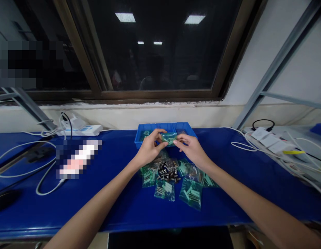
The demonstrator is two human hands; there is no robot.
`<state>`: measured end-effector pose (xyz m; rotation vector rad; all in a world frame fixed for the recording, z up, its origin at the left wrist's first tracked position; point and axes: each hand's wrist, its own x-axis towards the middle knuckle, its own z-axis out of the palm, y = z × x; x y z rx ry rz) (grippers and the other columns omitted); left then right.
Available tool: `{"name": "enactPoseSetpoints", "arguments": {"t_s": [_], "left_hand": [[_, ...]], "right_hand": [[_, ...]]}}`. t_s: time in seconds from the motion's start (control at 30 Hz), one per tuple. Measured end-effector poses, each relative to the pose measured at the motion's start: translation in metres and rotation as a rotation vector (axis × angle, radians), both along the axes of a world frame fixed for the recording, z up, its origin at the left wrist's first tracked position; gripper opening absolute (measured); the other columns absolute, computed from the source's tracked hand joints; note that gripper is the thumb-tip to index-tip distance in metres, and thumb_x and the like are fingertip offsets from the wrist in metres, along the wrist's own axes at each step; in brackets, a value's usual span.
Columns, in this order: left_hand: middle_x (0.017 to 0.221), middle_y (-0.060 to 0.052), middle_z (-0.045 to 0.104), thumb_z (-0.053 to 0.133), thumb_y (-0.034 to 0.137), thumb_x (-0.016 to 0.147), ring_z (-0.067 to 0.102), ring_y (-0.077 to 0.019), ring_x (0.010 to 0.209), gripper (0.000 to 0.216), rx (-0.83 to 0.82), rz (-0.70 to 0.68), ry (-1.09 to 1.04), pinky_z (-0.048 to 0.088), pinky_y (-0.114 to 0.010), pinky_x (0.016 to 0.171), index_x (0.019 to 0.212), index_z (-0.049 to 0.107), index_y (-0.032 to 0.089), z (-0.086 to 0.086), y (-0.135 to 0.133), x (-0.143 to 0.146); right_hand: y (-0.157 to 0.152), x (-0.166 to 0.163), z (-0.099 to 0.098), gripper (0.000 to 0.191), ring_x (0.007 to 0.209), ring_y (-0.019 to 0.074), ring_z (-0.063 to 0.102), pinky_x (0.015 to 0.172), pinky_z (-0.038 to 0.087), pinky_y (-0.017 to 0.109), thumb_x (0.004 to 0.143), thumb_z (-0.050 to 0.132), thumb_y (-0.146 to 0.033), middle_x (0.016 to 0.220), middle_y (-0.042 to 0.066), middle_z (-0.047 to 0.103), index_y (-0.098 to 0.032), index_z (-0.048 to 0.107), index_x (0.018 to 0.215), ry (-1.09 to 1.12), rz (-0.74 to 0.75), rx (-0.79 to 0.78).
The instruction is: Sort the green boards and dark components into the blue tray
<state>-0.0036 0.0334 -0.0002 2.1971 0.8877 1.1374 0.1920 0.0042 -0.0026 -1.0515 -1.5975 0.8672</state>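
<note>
Both my hands pinch one small clear greenish plastic bag (168,137), held up in front of the blue bins (140,141). My left hand (151,147) grips its left end, my right hand (189,147) its right end. Below them on the blue table lie several similar bags, among them a bag of pale plugs and screws (164,190) and another bag (191,195) nearer the edge. A pile of small black parts (167,173) sits among the bags. The exact contents of the held bag are too small to tell.
Left on the blue table (119,207) are a power strip (93,130), looped white cables and a black mouse (6,200). White chargers (276,141) with cables lie at the right. Metal frame legs (264,65) stand on both sides, and a window is behind.
</note>
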Motion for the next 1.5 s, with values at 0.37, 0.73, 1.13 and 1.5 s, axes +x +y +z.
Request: {"name": "enactPoseSetpoints", "arguments": {"t_s": [0.37,0.73,1.13,1.5], "left_hand": [[0.072,0.002,0.055,0.064,0.025,0.086,0.059,-0.0138,0.069,0.039,-0.115,-0.038,-0.045,0.048,-0.025,0.062,0.121,0.05,0.017,-0.004,0.0,0.002],[0.07,0.002,0.055,0.069,0.024,0.08,0.056,-0.0145,0.067,0.037,-0.129,0.032,-0.029,0.045,-0.027,0.061,0.112,0.052,0.016,-0.005,0.004,0.0],[0.064,0.003,0.05,0.065,0.031,0.083,0.045,-0.0102,0.058,0.021,-0.113,0.039,0.036,0.032,-0.023,0.054,0.075,0.054,0.016,0.001,-0.003,0.004],[0.06,0.003,0.047,0.06,0.033,0.085,0.041,-0.0104,0.055,0.026,-0.142,0.104,0.079,0.028,-0.024,0.052,0.069,0.048,0.017,0.006,-0.005,0.003]], "right_hand": [[-0.002,-0.001,0.001,0.017,0.066,0.0142,0.055,0.055,0.045,0.026,0.085,0.061,-0.035,0.071,0.0,0.055,-0.019,0.058,0.08,0.005,0.026,-0.056],[0.001,-0.001,-0.007,0.015,0.075,0.0178,0.06,0.056,0.049,0.026,0.086,0.061,-0.035,0.077,0.003,0.06,-0.02,0.06,0.084,-0.004,0.077,-0.048],[0.005,0.003,-0.01,0.019,0.07,0.017,0.059,0.053,0.049,0.026,0.086,0.06,-0.037,0.074,0.002,0.059,-0.02,0.061,0.079,-0.073,0.047,0.002],[0.004,0.002,-0.009,0.017,0.081,0.0214,0.065,0.055,0.05,0.028,0.085,0.061,-0.036,0.084,0.006,0.068,-0.021,0.065,0.09,-0.055,0.083,-0.011]]}}
